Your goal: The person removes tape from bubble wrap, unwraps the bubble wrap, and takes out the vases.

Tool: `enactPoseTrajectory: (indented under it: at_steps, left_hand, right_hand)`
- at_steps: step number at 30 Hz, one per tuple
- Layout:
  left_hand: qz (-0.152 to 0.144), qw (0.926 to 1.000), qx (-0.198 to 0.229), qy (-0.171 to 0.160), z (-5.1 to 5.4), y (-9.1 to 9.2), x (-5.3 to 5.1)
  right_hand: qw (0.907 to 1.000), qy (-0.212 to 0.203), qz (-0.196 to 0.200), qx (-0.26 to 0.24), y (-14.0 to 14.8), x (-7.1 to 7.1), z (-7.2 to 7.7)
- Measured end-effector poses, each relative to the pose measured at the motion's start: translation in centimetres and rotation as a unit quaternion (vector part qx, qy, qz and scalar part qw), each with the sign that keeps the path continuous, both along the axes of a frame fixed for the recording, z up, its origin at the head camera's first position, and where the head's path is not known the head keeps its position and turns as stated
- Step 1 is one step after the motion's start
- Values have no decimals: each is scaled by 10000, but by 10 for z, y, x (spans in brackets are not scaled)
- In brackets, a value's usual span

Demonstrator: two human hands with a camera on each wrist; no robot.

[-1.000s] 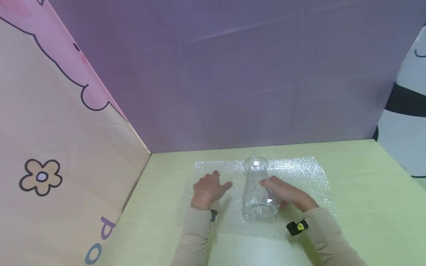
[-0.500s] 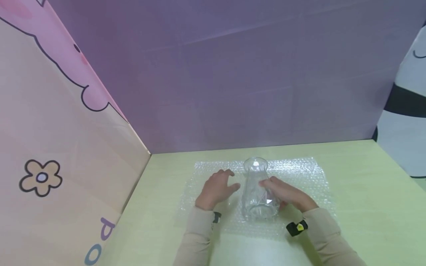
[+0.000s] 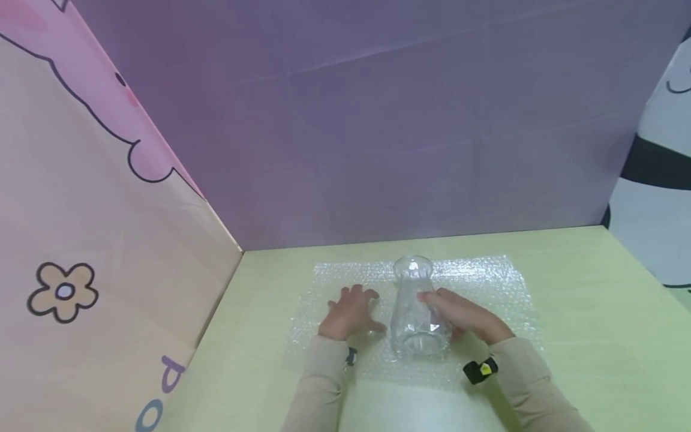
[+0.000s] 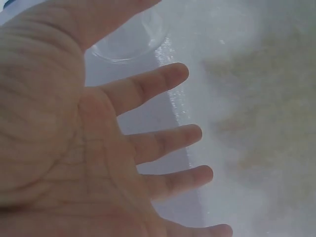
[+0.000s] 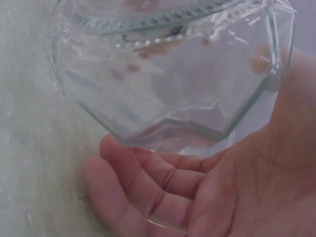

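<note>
A clear glass vase [image 3: 412,312] with a flared rim lies on a sheet of bubble wrap [image 3: 486,288], its rim toward the back wall. My right hand [image 3: 469,315] grips the vase from the right, thumb on top. In the right wrist view, the fingers curl beneath the faceted base of the vase [image 5: 168,94]. To the left of the vase, my left hand [image 3: 351,315] is spread over the bubble wrap, holding nothing. Its spread fingers show in the left wrist view, with a rounded glass edge [image 4: 131,47] behind the thumb. Contact between the left fingers and the wrap is unclear.
The pale yellow-green table [image 3: 583,312] extends around the wrap. A purple wall panel [image 3: 351,138] closes off the back. At the left stands a printed panel [image 3: 135,252] with a flower, and a white and black printed panel [image 3: 655,222] is at the right.
My left hand has moved right toward the vase, then slightly nearer to me, with its fingers spreading. The right hand and the vase have stayed in place.
</note>
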State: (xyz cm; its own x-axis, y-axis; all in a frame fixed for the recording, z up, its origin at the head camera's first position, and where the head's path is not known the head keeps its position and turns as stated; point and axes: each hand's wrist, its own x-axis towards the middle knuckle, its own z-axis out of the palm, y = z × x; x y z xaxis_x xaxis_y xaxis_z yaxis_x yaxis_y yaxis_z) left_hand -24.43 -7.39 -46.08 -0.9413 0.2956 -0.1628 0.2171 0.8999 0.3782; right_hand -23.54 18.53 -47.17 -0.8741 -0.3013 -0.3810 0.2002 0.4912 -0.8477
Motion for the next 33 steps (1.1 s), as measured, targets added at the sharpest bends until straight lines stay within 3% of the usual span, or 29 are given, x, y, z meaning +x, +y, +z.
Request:
enactPoseTrajectory:
  at_steps: [6, 15, 25, 33]
  left_hand:
    - [-91, 9998, -70, -190, -6, -2, 0]
    - [48, 9994, -90, -326, -11, 0, 3]
    - [71, 9985, -271, -465, -16, 2, 7]
    - [60, 9984, -303, -474, -16, 3, 5]
  right_hand:
    - [10000, -18, -48, 57, 0, 1, -1]
    - [9996, -102, 243, -102, 3, 2, 0]
    - [9996, -53, 243, 138, 4, 2, -1]
    - [9991, -94, 368, -186, 10, -3, -5]
